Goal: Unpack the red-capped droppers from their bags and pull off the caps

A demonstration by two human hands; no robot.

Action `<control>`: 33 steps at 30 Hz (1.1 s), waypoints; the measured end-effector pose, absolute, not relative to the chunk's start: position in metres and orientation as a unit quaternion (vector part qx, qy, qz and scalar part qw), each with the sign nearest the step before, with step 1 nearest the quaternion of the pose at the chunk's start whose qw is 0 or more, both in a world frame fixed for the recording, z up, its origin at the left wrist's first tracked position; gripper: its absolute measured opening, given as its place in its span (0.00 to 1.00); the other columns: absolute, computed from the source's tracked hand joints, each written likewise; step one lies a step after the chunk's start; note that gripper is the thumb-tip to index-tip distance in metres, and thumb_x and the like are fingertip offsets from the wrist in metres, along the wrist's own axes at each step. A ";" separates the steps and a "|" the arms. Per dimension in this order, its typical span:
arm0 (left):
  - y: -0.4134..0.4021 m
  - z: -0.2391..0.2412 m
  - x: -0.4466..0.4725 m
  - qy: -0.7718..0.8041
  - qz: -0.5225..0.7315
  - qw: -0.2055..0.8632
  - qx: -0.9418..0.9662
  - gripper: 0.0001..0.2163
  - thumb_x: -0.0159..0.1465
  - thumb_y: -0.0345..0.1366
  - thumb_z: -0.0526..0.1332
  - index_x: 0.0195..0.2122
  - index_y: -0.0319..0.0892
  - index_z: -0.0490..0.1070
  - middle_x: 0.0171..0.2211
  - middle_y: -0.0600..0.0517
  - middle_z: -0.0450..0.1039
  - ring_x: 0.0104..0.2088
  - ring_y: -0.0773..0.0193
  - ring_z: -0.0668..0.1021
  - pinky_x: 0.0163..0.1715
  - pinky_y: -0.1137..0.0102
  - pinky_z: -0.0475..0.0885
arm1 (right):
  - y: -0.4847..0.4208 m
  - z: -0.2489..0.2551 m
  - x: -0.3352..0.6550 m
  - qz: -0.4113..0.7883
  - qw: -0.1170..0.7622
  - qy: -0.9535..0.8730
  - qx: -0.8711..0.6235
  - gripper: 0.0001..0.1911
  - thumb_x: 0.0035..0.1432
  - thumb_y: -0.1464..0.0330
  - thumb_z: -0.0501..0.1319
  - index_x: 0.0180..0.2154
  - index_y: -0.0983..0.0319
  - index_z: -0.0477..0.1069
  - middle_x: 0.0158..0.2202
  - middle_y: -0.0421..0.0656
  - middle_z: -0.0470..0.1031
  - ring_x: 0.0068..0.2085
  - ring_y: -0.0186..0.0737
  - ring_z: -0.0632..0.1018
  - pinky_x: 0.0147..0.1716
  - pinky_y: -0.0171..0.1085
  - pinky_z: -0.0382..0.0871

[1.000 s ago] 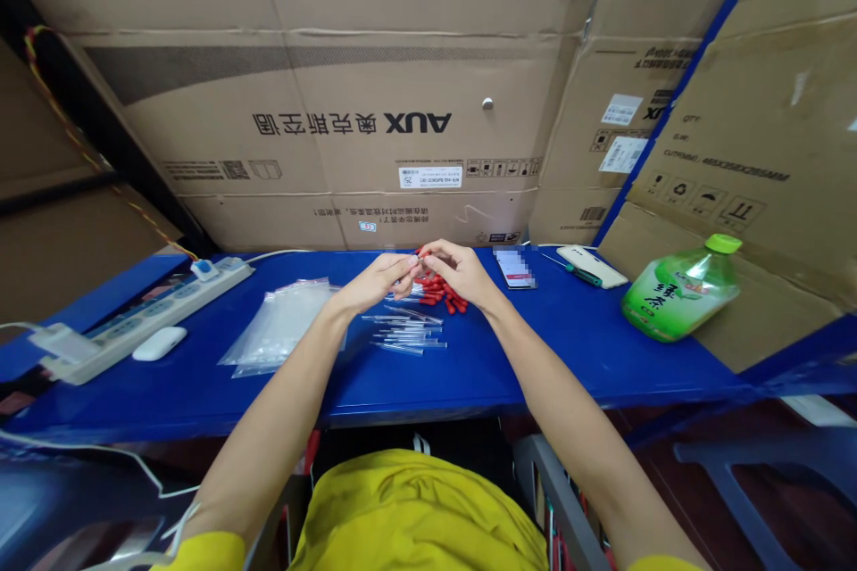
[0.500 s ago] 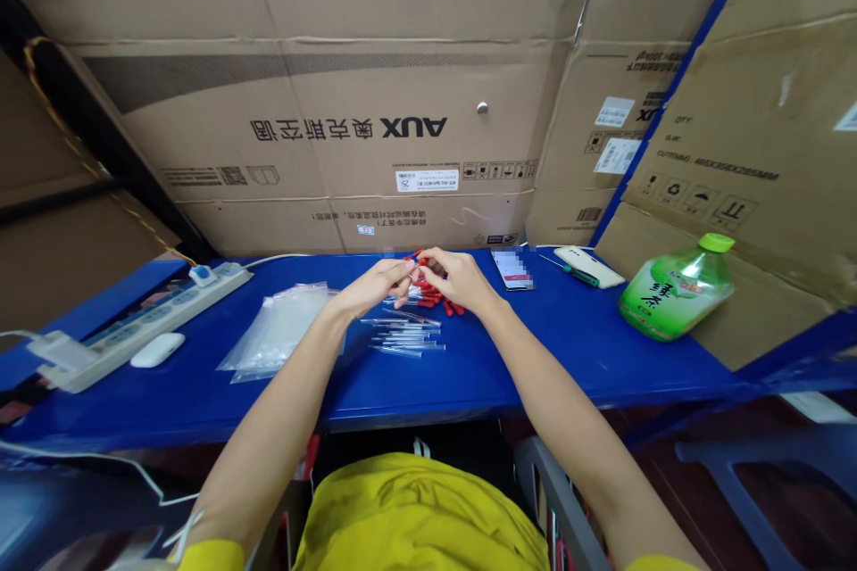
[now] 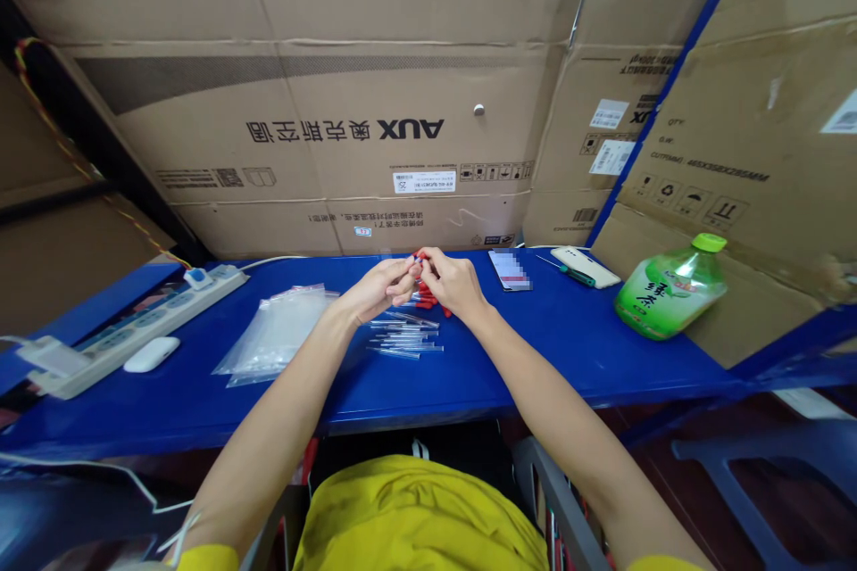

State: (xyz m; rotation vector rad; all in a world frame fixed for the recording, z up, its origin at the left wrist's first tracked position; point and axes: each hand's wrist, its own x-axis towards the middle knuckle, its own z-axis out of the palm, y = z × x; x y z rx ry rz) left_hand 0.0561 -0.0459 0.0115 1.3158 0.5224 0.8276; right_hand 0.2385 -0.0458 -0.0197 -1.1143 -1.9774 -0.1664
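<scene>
My left hand and my right hand meet fingertip to fingertip above the blue table. Both are pinched around a small piece with a red tip between them; I cannot make out more of it. Just under the hands lies a heap of red caps. Several thin clear tubes lie side by side in front of the heap, closer to me.
A pile of clear plastic bags lies left of the tubes. Further left are a white power strip and a white mouse. A phone, a screwdriver and a green bottle lie to the right. Cardboard boxes wall the back.
The hands have stayed together over the red caps, the fingertips closing in a little. The view has shifted slightly.
</scene>
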 end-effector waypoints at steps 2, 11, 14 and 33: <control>-0.046 0.011 0.057 0.235 0.374 0.689 0.575 0.15 0.69 0.44 0.64 0.30 0.38 0.68 0.13 0.63 0.51 0.15 0.74 0.61 0.21 0.76 0.62 | -0.046 -0.019 0.238 -0.076 0.418 -0.785 -0.452 0.15 0.72 0.67 0.52 0.51 0.61 0.74 0.36 0.45 0.84 0.33 0.40 0.82 0.34 0.34 0.65; -0.046 0.011 0.060 0.249 0.377 0.696 0.558 0.14 0.70 0.40 0.64 0.29 0.38 0.68 0.13 0.62 0.51 0.15 0.74 0.60 0.20 0.77 0.61 | -0.046 -0.015 0.240 -0.112 0.383 -0.799 -0.450 0.13 0.72 0.70 0.51 0.48 0.61 0.74 0.36 0.44 0.82 0.34 0.39 0.80 0.33 0.34 0.61; -0.049 0.012 0.062 0.247 0.357 0.698 0.569 0.14 0.70 0.41 0.63 0.30 0.38 0.68 0.13 0.62 0.50 0.15 0.74 0.59 0.19 0.78 0.59 | -0.043 -0.015 0.244 -0.125 0.380 -0.803 -0.442 0.13 0.71 0.71 0.51 0.44 0.61 0.74 0.38 0.45 0.81 0.37 0.40 0.79 0.37 0.35 0.63; -0.039 0.008 0.051 0.290 0.339 0.469 0.762 0.22 0.71 0.55 0.56 0.30 0.42 0.64 0.17 0.58 0.61 0.19 0.69 0.67 0.25 0.73 0.66 | -0.029 -0.014 0.266 0.052 0.435 -0.815 -0.381 0.14 0.74 0.63 0.53 0.49 0.56 0.77 0.46 0.42 0.83 0.46 0.41 0.82 0.46 0.35 0.69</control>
